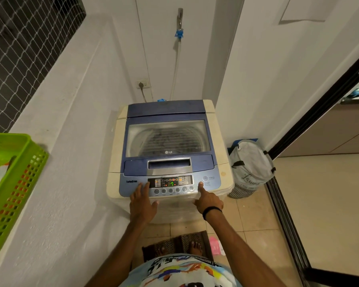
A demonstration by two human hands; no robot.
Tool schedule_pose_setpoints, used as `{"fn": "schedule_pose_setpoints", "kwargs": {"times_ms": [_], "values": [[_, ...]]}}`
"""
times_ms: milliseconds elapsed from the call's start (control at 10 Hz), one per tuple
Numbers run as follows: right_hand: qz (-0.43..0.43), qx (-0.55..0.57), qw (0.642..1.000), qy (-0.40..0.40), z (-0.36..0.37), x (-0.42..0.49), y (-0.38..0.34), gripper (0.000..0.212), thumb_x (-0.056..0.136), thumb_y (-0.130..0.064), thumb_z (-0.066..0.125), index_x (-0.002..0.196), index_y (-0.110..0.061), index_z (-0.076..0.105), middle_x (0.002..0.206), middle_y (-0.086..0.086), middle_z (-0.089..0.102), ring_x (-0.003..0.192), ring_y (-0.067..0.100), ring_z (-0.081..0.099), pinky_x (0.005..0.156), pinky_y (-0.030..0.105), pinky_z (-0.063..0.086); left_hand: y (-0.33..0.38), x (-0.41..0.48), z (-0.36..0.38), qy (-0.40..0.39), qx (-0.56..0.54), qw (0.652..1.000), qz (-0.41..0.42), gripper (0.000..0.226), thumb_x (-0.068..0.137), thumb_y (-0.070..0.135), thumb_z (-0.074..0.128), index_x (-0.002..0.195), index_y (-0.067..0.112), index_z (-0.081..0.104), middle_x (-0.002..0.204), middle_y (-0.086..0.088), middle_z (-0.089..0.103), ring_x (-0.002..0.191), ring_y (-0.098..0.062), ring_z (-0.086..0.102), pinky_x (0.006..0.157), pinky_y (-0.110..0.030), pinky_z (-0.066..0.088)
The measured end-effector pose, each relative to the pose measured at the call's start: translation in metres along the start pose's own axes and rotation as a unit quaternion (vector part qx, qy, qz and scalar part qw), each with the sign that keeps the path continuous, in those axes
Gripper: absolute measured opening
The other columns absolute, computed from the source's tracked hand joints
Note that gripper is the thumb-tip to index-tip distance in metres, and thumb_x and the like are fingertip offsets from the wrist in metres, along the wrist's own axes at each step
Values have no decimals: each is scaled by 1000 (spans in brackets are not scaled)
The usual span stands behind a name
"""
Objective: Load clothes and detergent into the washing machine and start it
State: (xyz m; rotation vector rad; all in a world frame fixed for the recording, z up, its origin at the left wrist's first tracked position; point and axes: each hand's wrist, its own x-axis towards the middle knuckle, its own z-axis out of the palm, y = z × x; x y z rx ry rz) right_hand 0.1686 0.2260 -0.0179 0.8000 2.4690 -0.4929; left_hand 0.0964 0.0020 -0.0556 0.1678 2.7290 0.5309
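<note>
A top-loading washing machine [116,141] with a blue lid stands in the corner. Its lid [168,137] is down, and dark clothes show through the window. The control panel [170,182] is lit, with a green number on its display. My left hand [142,200] rests flat on the panel's left part, fingers straight. My right hand [208,200] has its index finger stretched out onto the start/pause button [200,183], the other fingers curled under.
A green plastic basket [15,183] sits on the ledge at left. A white laundry bag [251,168] stands on the floor right of the machine. A pink object [216,246] lies on the tiles by a striped mat [174,243]. A sliding door frame [288,214] runs along the right.
</note>
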Motion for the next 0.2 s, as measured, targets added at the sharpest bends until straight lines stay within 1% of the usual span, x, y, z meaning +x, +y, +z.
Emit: {"fn": "schedule_pose_setpoints", "kwargs": {"times_ms": [100,200], "values": [[1,32,999,32,8,-9,2,77,95,-41,53,153,-38,3,114,10,68,101,28,65,80,38,50,-4,2,-1,4,-11,1000,19,82,87,37,68,154,25,23,163,-7,14,148,-34,18,115,-48,30],[1,91,995,48,12,-9,4,78,94,-37,54,153,-37,4,112,10,69,99,28,66,80,37,51,-7,3,2,4,-26,999,20,80,88,35,68,154,24,24,163,-7,14,148,-33,17,116,-48,30]]}}
